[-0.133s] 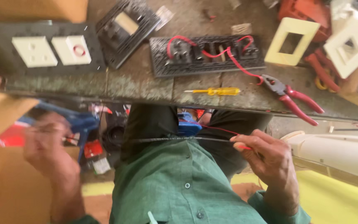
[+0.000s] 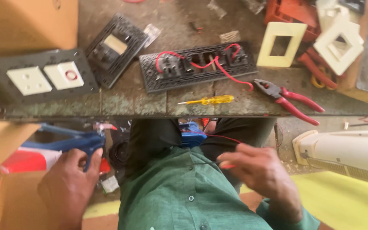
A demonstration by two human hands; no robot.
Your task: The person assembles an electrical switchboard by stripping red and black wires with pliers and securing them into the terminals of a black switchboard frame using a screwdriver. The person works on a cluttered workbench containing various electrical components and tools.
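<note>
The right hand (image 2: 260,170), lower right, pinches a thin red wire (image 2: 218,136) running up-left; the left hand (image 2: 71,179), lower left, grips a blue tool (image 2: 81,142).

left hand (image 2: 67,183): low, back up, fingers (image 2: 91,158) curled closed in a grip | right hand (image 2: 258,170): at lap height, fingers (image 2: 228,158) pinched together, forearm running back toward the lower right

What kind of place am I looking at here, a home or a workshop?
Most likely an electrical repair or assembly bench. A black switch plate wired with red wire lies on the worn worktop, beside a yellow screwdriver and red-handled pliers. The left hand grips a blue-handled tool.
</note>
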